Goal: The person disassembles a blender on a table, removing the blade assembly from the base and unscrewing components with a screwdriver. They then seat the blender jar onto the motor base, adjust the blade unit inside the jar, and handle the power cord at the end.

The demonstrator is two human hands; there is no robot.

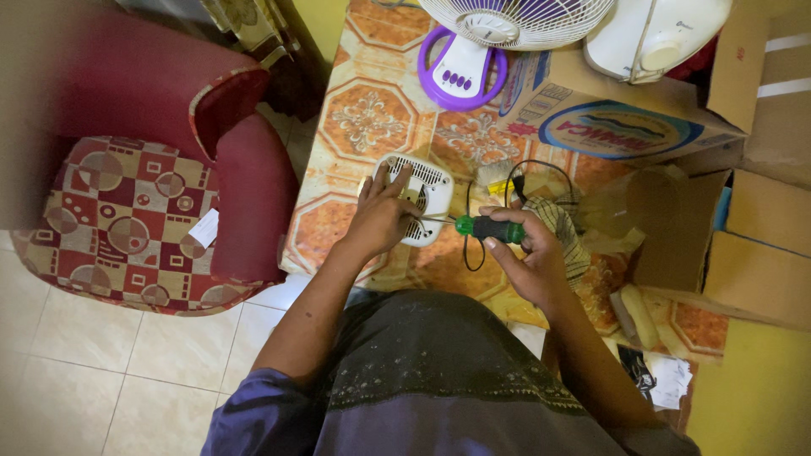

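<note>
Gripping a green-and-black screwdriver [490,228], the right hand [528,257] has its fingers curled tight round the handle, so most of the black part is covered. The thin shaft runs left to a small white vented housing [416,198] lying on the patterned surface [367,118], but the tip is too small to make out, so I can't say exactly where it lands. The left hand [380,215] lies flat and spread over the housing, its grip loose, pressing rather than clutching, and it hides the whole left half of the thing. A black cord [467,245] loops down between the two hands; its far end gets lost behind the right hand. Under that hand there's a checked cloth [564,228], mostly covered. Further out, a white fan with a purple base [463,72] is cut off at the top edge, and next to it a printed cardboard box [591,114] carries what's probably a white fan guard [655,34], also cropped. More cardboard [760,245] fills the right side. A red patterned armchair [144,194] sits to the left.
</note>
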